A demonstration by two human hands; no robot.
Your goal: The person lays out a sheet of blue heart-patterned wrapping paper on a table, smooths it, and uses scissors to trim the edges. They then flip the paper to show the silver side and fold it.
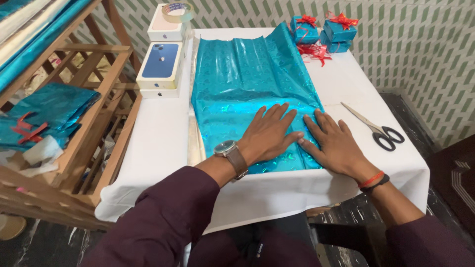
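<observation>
A shiny teal sheet of wrapping paper (pixel 237 79) lies spread on the white-covered table (pixel 158 143). My left hand (pixel 269 133) rests flat on the sheet's near part, fingers spread, a watch on its wrist. My right hand (pixel 334 143) lies flat beside it at the sheet's near right edge, thumb touching my left hand's fingertips. Neither hand grips anything.
Scissors (pixel 378 129) lie to the right of the sheet. Three teal gift boxes with red ribbons (pixel 324 32) stand at the far right corner. Stacked white phone boxes (pixel 161 64) and a tape roll (pixel 177 11) sit far left. A wooden rack (pixel 99 99) holding teal paper stands left.
</observation>
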